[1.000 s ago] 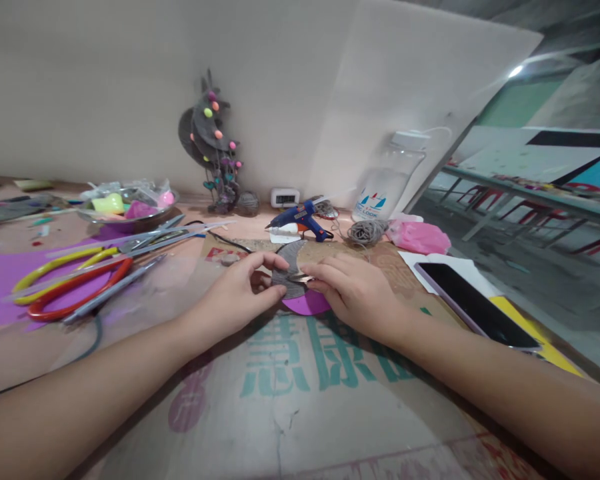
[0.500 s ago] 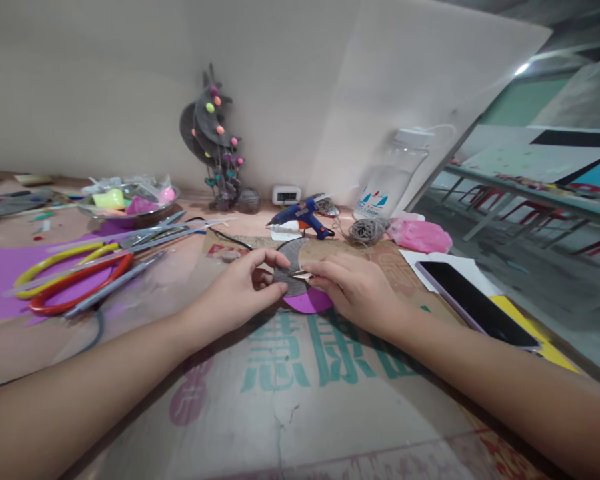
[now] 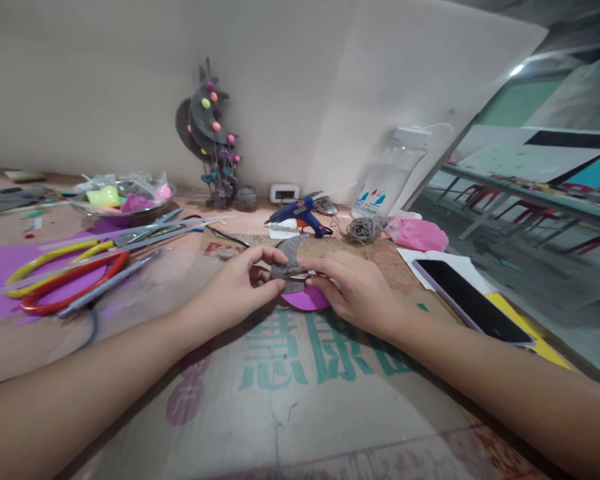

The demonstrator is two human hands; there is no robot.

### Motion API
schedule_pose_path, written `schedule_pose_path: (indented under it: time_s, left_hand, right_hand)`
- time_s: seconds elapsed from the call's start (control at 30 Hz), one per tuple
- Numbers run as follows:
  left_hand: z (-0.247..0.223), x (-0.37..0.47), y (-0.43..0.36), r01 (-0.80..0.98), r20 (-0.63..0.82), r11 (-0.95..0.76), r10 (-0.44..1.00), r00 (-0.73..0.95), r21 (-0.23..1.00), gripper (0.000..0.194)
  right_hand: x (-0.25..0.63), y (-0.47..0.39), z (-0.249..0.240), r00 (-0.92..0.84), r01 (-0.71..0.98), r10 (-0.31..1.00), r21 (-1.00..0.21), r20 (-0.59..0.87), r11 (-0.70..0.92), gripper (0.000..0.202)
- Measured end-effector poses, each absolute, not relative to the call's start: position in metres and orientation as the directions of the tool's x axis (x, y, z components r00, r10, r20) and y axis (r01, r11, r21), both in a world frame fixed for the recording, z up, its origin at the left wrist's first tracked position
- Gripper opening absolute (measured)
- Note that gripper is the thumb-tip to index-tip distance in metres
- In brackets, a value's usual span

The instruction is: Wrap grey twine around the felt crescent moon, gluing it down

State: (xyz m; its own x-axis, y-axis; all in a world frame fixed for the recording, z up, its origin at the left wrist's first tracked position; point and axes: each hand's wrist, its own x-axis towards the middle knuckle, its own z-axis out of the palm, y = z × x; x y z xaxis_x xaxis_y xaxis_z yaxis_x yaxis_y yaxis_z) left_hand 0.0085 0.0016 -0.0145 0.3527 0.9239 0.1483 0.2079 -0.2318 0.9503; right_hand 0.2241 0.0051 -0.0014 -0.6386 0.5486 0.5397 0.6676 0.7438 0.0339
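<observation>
A grey crescent wrapped in yarn (image 3: 291, 253) sits between my hands over the cardboard. My left hand (image 3: 247, 283) pinches its left side, with thumb and forefinger curled at the edge. From the right, the closed fingertips of my right hand (image 3: 350, 287) press at the crescent's lower part. A narrow pale gap shows beside those fingertips, and I cannot make out whether they also grip a small strip. Below the grey piece, a purple rounded piece (image 3: 307, 299) sticks out toward me. My fingers hide parts of both pieces.
Behind my hands are a blue glue gun (image 3: 295, 215), a grey yarn ball (image 3: 365, 229) and a water bottle (image 3: 390, 177). Scissors (image 3: 75, 277) and a bowl (image 3: 115, 210) are left; a phone (image 3: 473, 300) is right. A finished-looking crescent ornament (image 3: 207, 127) leans against the wall.
The pointed pale gap at my right fingertips has narrowed, and the grey piece's surface there has shifted slightly. My hands keep almost the same place. The whole view has drifted a little.
</observation>
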Motion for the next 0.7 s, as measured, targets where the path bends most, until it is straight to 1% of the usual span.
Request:
schedule_pose_path:
  time_s: [0.2, 0.7]
  left_hand:
    - [-0.0135, 0.0088, 0.0006, 0.222, 0.152, -0.239, 0.926, 0.347, 0.945, 0.024]
    - [-0.0105, 0.0076, -0.0021, 0.207, 0.145, -0.233, 0.918, 0.369, 0.95, 0.024]
  right_hand:
    - [0.2227, 0.0043, -0.0028, -0.635, 0.675, 0.545, 0.051, 0.547, 0.736, 0.025]
    - [0.2229, 0.0062, -0.0033, -0.6, 0.672, 0.622, -0.104, 0.503, 0.733, 0.022]
